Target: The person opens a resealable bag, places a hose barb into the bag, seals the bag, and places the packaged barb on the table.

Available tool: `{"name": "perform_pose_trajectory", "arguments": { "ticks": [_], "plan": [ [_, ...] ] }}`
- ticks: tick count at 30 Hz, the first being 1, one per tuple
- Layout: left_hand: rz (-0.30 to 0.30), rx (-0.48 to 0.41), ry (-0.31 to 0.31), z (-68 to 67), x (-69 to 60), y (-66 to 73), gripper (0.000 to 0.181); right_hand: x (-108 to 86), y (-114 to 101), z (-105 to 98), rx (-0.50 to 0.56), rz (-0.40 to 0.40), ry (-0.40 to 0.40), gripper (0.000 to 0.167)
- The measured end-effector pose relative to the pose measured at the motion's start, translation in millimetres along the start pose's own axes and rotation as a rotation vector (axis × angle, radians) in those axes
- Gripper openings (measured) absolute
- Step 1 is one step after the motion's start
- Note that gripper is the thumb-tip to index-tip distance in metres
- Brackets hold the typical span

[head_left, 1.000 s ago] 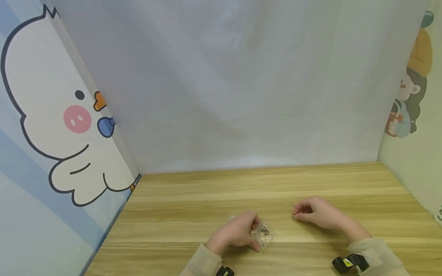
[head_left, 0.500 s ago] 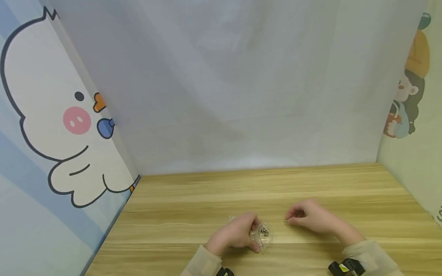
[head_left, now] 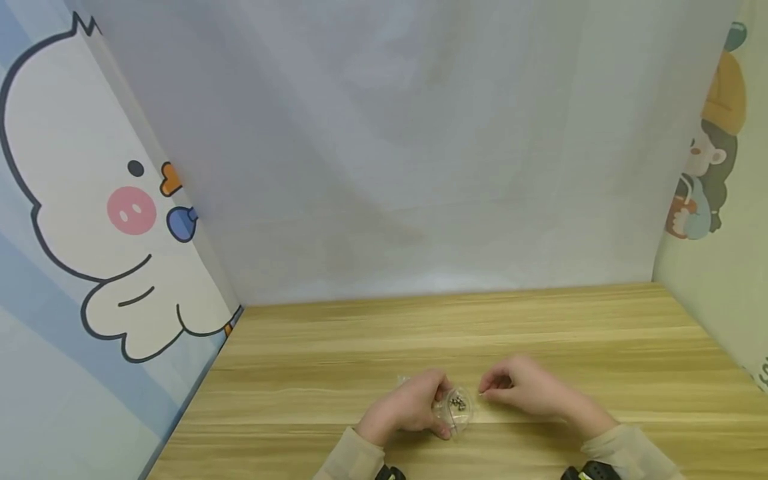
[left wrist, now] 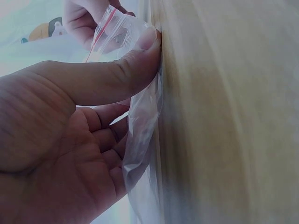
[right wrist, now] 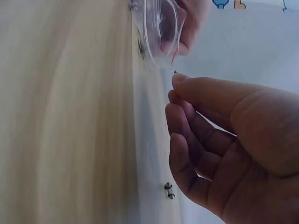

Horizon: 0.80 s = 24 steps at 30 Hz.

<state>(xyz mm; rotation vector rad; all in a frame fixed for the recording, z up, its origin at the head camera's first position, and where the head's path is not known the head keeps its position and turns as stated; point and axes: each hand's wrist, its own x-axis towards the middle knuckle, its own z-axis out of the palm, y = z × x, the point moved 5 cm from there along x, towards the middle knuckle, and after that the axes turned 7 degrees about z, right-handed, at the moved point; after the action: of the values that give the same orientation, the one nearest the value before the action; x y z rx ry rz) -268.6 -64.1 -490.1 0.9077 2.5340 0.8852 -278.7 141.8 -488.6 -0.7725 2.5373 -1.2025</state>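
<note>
Low on the table, my left hand (head_left: 405, 405) grips a clear zip bag (head_left: 461, 424), its thumb and fingers at the near and far sides. Several small metal pieces (head_left: 459, 403) show through the plastic. The left wrist view has the thumb pressing on the bag (left wrist: 142, 116), which has a red strip. Just right of the bag, my right hand (head_left: 531, 392) pinches a tiny piece (head_left: 481, 394) between thumb and forefinger. In the right wrist view the bag's mouth (right wrist: 152, 58) gapes towards that piece (right wrist: 175, 72), not touching it.
The wooden table (head_left: 336, 347) reaches back to a pale curtain (head_left: 420, 167). Cartoon-printed walls stand left and right. Some small dark metal parts (right wrist: 169, 190) lie below the right hand in the right wrist view.
My right hand has moved left and slightly nearer, bringing the pinched piece close to the bag. My left hand has stayed in place with the bag.
</note>
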Motion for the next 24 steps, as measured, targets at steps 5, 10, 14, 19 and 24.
{"name": "perform_pose_trajectory", "arguments": {
  "ticks": [5,10,14,19,24],
  "plan": [
    [0.004,0.011,-0.002,-0.4,0.3,0.4,0.059,1.2,-8.2,7.7,0.000,0.010,0.015,0.003],
    [0.008,0.009,-0.005,-0.1,0.4,0.0,0.059,1.4,-17.1,13.8,0.019,-0.002,0.028,0.004],
    [0.005,0.001,-0.008,1.6,0.3,-2.1,0.059,1.4,-22.1,18.2,0.039,-0.026,0.042,0.004],
    [0.007,-0.009,-0.006,2.0,0.0,-2.4,0.059,2.0,-24.5,25.0,0.065,-0.036,0.030,0.004],
    [0.012,0.003,-0.001,0.8,-0.5,0.1,0.058,2.0,-23.8,30.3,0.082,-0.006,0.001,0.006]
  ]
}}
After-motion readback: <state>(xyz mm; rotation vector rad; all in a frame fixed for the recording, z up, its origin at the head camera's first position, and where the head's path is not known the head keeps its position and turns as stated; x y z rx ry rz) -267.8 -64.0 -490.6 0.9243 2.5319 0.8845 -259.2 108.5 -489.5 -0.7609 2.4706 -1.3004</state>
